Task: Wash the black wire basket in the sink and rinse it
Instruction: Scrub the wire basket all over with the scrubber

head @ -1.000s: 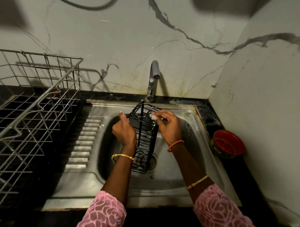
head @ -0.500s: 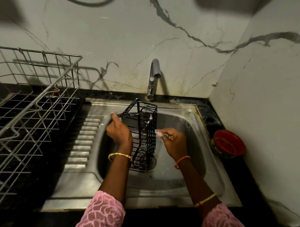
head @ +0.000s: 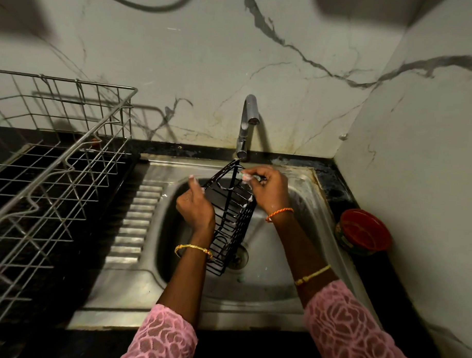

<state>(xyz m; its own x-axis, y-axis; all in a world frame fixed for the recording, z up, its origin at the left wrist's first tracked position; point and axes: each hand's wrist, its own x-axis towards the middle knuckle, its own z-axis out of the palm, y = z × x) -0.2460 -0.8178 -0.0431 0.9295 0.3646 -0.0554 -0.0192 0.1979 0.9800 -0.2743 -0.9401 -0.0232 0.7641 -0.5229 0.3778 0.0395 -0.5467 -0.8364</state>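
Observation:
The black wire basket stands on end over the steel sink, its lower end above the drain. Specks of white foam cling to its wires. My left hand grips the basket's left side, thumb up. My right hand is at the basket's top right edge, fingers curled round a small pale, soapy scrubber pressed to the wire. Most of the scrubber is hidden in my fingers. The tap stands just behind the basket with no water visible.
A large steel dish rack fills the black counter on the left. The sink's ribbed drainboard lies between rack and bowl. A red round container sits on the counter at the right, close to the marble side wall.
My right hand went from the basket's top down to its right side, then back up to the top edge. The basket tilted slightly; my left hand kept its grip.

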